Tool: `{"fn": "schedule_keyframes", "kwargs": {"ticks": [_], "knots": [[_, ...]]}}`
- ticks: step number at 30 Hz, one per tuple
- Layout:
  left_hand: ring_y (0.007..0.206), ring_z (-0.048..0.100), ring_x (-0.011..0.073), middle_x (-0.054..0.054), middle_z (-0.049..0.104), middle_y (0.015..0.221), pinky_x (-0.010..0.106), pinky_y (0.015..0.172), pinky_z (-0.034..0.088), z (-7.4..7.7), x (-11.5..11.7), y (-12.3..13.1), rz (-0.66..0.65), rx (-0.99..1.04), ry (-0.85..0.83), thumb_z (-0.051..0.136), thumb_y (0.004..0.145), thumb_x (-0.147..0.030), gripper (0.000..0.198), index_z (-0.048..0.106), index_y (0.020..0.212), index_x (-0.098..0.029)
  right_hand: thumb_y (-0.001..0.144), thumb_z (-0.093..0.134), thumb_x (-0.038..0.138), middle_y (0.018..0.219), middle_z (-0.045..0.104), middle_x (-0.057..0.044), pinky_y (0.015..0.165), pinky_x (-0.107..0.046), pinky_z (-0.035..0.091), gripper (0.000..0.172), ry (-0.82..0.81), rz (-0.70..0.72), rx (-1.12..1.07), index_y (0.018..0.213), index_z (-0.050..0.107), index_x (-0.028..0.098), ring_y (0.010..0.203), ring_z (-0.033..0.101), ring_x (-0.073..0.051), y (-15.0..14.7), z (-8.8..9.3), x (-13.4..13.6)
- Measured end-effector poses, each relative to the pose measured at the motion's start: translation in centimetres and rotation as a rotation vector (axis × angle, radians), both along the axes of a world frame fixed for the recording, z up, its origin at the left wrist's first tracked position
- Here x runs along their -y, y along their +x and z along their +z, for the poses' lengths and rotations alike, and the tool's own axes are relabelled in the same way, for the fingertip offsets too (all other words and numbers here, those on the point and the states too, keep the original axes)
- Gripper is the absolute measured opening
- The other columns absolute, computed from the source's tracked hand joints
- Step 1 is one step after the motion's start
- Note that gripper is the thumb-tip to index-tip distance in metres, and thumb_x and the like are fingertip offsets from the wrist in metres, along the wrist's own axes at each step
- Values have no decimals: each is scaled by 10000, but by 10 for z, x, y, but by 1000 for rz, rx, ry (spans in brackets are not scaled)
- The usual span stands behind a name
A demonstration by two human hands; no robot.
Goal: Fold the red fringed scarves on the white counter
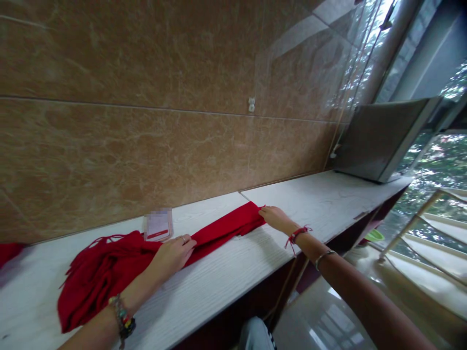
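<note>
A red scarf (226,224) with fringe lies along the white countertop. Its right part is folded into a long narrow strip, while the left part is bunched in a loose heap. My right hand (276,217) pinches the strip's right end at the corner. Near the middle of the scarf, my left hand (175,253) grips the cloth at the start of the flat strip; its fingertips are partly hidden. Just behind my left hand lies a flat rectangular item in a clear cover (158,226), its upper face blurred and a red band along its lower edge.
A brown tiled wall (146,155) rises behind the white countertop (219,274). Another red cloth (9,253) shows at the far left. A large grey metal box (381,138) stands at the right end. A rack (430,243) and a green dish (374,236) are lower right.
</note>
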State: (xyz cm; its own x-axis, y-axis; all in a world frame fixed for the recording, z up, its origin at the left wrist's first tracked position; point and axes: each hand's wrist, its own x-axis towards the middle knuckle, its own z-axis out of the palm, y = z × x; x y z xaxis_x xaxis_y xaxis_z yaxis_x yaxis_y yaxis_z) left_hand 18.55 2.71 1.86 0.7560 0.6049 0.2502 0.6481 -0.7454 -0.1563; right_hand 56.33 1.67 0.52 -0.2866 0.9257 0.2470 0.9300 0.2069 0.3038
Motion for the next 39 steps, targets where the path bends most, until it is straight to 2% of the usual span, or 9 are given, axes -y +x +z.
{"fn": "schedule_keyframes", "kwargs": {"ticks": [3, 6, 10, 16, 20, 26, 29, 34, 39], "knots": [[862, 577, 167, 63, 606, 962, 275, 754, 460, -12, 9, 3, -50, 6, -20, 390, 870, -230, 246, 599, 997, -210, 817, 435, 87, 896, 630, -104, 724, -265, 411, 187, -6, -40, 11, 896, 599, 131, 828, 586, -179, -2, 5, 1], [959, 555, 224, 93, 587, 1068, 339, 791, 461, -20, 12, 5, -22, -35, -3, 454, 840, -301, 286, 568, 1084, -204, 816, 434, 79, 892, 632, -103, 722, -255, 410, 188, -7, -61, 27, 899, 596, 129, 832, 585, -174, -5, 9, 4], [954, 571, 207, 109, 586, 1087, 313, 769, 470, -23, 8, 6, 9, -118, -12, 396, 795, -53, 391, 534, 1133, -194, 823, 444, 103, 905, 622, -101, 738, -261, 402, 172, 11, -61, 54, 902, 593, 136, 856, 567, -177, -13, 10, 7], [873, 598, 204, 112, 621, 967, 320, 729, 483, -6, -1, 4, -22, -102, 22, 369, 774, 9, 382, 556, 1058, -164, 845, 457, 143, 849, 612, -74, 732, -281, 394, 156, 68, 66, 112, 915, 596, 153, 812, 547, -175, -18, 10, 5], [891, 607, 209, 138, 616, 1034, 338, 749, 487, 7, 4, -1, 38, -84, 45, 362, 767, 41, 401, 537, 1085, -131, 843, 461, 134, 838, 603, -78, 707, -271, 400, 154, 163, 48, 73, 919, 595, 130, 781, 543, -168, -7, 8, 6], [949, 602, 214, 147, 621, 1066, 316, 766, 492, -15, 20, -1, -56, -182, -30, 387, 727, 81, 431, 567, 1063, -119, 853, 436, 122, 873, 606, -78, 758, -280, 400, 175, 107, 95, 70, 890, 607, 134, 841, 544, -171, 0, -14, 7], [927, 612, 200, 127, 627, 1061, 307, 759, 493, -20, 20, 0, -48, -148, -40, 385, 728, 78, 452, 565, 1081, -141, 846, 425, 106, 901, 608, -86, 781, -290, 404, 193, 107, 50, 15, 904, 608, 129, 863, 544, -175, -1, -19, 7], [915, 604, 205, 112, 623, 1057, 319, 740, 491, -11, 16, 3, -22, -75, -43, 398, 787, -27, 403, 534, 1138, -172, 826, 410, 92, 1039, 587, -89, 828, -273, 404, 282, 121, -16, -214, 1062, 556, 146, 964, 527, -162, 0, -13, 6], [971, 564, 245, 139, 584, 1098, 350, 762, 479, -11, 14, 41, 9, -61, -32, 500, 800, -176, 384, 494, 1182, -146, 786, 450, 109, 1070, 590, -76, 843, -254, 400, 334, 134, -84, -459, 1109, 527, 144, 955, 542, -146, 2, -12, 1]]}}
